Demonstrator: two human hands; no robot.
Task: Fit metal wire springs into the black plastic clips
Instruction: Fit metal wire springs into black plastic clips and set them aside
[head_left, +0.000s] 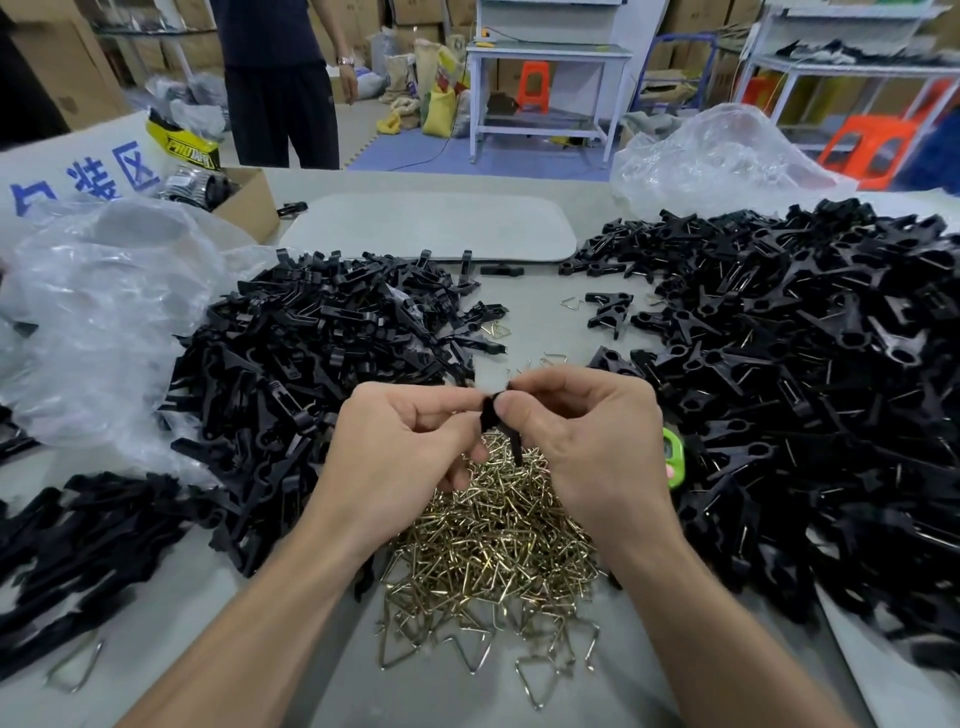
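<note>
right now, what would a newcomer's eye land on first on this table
At the centre, the left hand and right hand both pinch one small black plastic clip. Directly beneath lies a glinting heap of brass-coloured triangular wire springs. Mounds of black plastic clips flank them: the left mound and the larger right mound.

Two forearms and two hands are all that shows of the person, and every part is bare. The left forearm (249, 623) and the right forearm (696, 623) are uncovered from the lower edge of the view to the wrists, with smooth outlines. The left grip (410, 441) and the right grip (587, 441) are ungloved hands with creased knuckles. The right thumb's nail (508, 407) looks cut short and plain.
</note>
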